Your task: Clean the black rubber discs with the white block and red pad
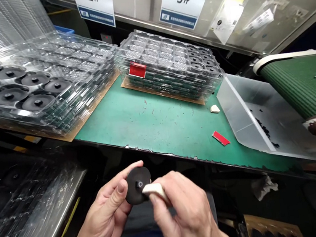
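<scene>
Black disc (137, 185) w/ centre hub, held low between both hands, below counter (153, 123) edge. Flat face toward camera; round, no long axis.
L hand (107, 221) pinches rim, thumb over edge.
R hand (187, 215) closed on white eraser-like block (153, 190), tip touching disc near hub.
Step, prob.: rubbing/cleaning face. Next needs steady grip, light pressure.
Trays (38, 83) w/ similar discs up-left of hands.

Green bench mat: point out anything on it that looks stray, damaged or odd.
The green bench mat is scuffed, its front edge chipped. A loose red strip and a small white wedge-shaped piece lie apart from the stacked clear plastic trays. Small black bits are scattered in the translucent plastic chute.
</scene>
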A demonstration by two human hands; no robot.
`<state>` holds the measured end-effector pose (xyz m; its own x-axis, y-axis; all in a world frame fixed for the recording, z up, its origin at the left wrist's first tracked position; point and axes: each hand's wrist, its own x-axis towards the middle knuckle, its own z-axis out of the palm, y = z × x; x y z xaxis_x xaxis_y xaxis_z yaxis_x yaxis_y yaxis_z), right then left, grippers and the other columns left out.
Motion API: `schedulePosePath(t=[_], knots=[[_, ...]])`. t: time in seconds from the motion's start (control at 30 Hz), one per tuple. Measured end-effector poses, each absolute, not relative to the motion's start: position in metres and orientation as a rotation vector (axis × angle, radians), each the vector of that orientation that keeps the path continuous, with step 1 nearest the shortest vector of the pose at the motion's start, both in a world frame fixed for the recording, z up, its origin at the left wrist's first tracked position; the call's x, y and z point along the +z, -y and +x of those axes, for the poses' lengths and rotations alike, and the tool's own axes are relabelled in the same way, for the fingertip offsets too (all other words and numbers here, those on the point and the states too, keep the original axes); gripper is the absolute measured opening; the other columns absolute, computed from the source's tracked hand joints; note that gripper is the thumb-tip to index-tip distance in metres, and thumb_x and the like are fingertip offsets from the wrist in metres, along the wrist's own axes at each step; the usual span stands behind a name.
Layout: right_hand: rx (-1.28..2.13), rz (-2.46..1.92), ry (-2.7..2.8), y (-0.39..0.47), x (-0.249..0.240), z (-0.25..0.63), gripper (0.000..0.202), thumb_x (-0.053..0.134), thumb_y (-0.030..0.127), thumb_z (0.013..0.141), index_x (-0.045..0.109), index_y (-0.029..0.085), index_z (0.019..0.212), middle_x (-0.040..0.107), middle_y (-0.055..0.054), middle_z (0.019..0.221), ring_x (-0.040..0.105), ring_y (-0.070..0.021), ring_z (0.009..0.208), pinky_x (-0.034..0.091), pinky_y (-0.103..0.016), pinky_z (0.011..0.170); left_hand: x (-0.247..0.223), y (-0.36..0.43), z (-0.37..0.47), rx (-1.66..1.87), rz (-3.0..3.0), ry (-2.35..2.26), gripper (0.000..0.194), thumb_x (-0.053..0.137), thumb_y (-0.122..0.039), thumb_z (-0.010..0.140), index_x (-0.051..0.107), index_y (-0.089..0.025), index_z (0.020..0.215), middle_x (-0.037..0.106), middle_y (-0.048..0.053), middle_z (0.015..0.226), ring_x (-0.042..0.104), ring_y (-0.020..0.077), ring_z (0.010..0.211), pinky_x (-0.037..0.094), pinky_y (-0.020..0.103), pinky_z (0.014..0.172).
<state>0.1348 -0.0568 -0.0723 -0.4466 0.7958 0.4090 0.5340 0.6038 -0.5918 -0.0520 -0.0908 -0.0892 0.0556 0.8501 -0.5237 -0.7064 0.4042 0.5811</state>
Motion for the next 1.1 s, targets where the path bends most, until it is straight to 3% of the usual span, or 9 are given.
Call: schedulePosePath(t=[0.07, 0.13, 0.2, 0.27, 0.43, 0.57, 0.77, 0.97, 1.1], knots=[[0.498, -1.019, 2.231, 0.05, -0.07, 0.138, 0.014, 0.057, 0.012, 0.105, 0.071, 0.016, 0.108, 0.068, -0.007, 0.091, 0.057, -0.0205, 0.079, 0.045, -0.037, 0.071, -0.097, 0.091, -0.055, 1.105, 0.233, -0.851, 0.04, 0.082, -0.049, 0.095, 0.085, -0.024, 0.127, 0.086, 0.006, 0.119, 0.075, 0.0213, 0.112, 0.059, 0.023, 0.099], [0.477, -0.875, 2.351, 0.039, -0.063, 0.142, 0.017, 0.055, 0.013, 0.106, 0.071, 0.014, 0.112, 0.069, -0.008, 0.097, 0.057, -0.0217, 0.085, 0.047, -0.039, 0.077, -0.104, 0.091, -0.057, 1.021, 0.253, -0.79, 0.038, 0.079, -0.049, 0.098, 0.086, -0.019, 0.121, 0.085, 0.009, 0.107, 0.075, 0.0213, 0.096, 0.064, 0.026, 0.085], [0.458, -0.643, 2.492, 0.028, -0.055, 0.145, 0.022, 0.05, 0.014, 0.109, 0.071, 0.013, 0.116, 0.068, -0.008, 0.097, 0.056, -0.0218, 0.086, 0.048, -0.04, 0.079, -0.109, 0.091, -0.057, 0.96, 0.222, -0.762, 0.037, 0.078, -0.051, 0.098, 0.088, -0.016, 0.107, 0.082, 0.008, 0.087, 0.07, 0.0195, 0.076, 0.063, 0.029, 0.068], [0.441, -0.493, 2.591, 0.02, -0.048, 0.147, 0.028, 0.045, 0.018, 0.112, 0.071, 0.013, 0.117, 0.067, -0.007, 0.096, 0.055, -0.0219, 0.087, 0.049, -0.041, 0.082, -0.111, 0.092, -0.056, 0.932, 0.171, -0.732, 0.039, 0.078, -0.054, 0.097, 0.087, -0.017, 0.09, 0.077, 0.005, 0.074, 0.065, 0.0176, 0.065, 0.061, 0.03, 0.06], [0.419, -0.575, 2.644, 0.013, -0.044, 0.145, 0.033, 0.041, 0.025, 0.115, 0.072, 0.015, 0.12, 0.069, -0.009, 0.108, 0.057, -0.0243, 0.097, 0.047, -0.043, 0.087, -0.111, 0.093, -0.052, 0.941, 0.1, -0.717, 0.037, 0.077, -0.053, 0.098, 0.084, -0.017, 0.093, 0.077, 0.005, 0.077, 0.069, 0.0186, 0.067, 0.062, 0.03, 0.061], [0.411, -0.42, 2.639, 0.013, -0.044, 0.141, 0.035, 0.04, 0.024, 0.113, 0.072, 0.014, 0.118, 0.07, -0.008, 0.103, 0.058, -0.0232, 0.092, 0.045, -0.042, 0.082, -0.111, 0.093, -0.051, 0.957, 0.058, -0.707, 0.037, 0.078, -0.05, 0.098, 0.082, -0.016, 0.082, 0.073, 0.004, 0.072, 0.067, 0.0177, 0.065, 0.061, 0.03, 0.063], [0.35, -0.556, 2.696, 0.011, -0.042, 0.141, 0.028, 0.045, 0.02, 0.111, 0.072, 0.016, 0.115, 0.069, -0.007, 0.099, 0.055, -0.0226, 0.084, 0.04, -0.042, 0.076, -0.109, 0.09, -0.05, 1.007, 0.074, -0.738, 0.033, 0.084, -0.049, 0.093, 0.085, -0.017, 0.084, 0.076, 0.004, 0.075, 0.067, 0.0175, 0.067, 0.062, 0.029, 0.062], [0.333, -0.859, 2.426, 0.026, -0.062, 0.138, 0.012, 0.059, 0.013, 0.103, 0.071, 0.014, 0.102, 0.065, -0.006, 0.086, 0.051, -0.0205, 0.073, 0.034, -0.039, 0.068, -0.102, 0.089, -0.059, 1.175, 0.138, -0.859, 0.045, 0.077, -0.055, 0.097, 0.082, -0.028, 0.132, 0.084, 0.002, 0.112, 0.07, 0.0164, 0.09, 0.061, 0.023, 0.087], [0.313, -0.849, 2.463, 0.025, -0.062, 0.14, 0.015, 0.057, 0.015, 0.105, 0.071, 0.013, 0.102, 0.066, -0.008, 0.087, 0.053, -0.0211, 0.076, 0.037, -0.039, 0.071, -0.108, 0.089, -0.059, 1.119, 0.191, -0.846, 0.042, 0.079, -0.051, 0.097, 0.085, -0.017, 0.122, 0.082, 0.008, 0.102, 0.069, 0.0193, 0.085, 0.062, 0.026, 0.072]])
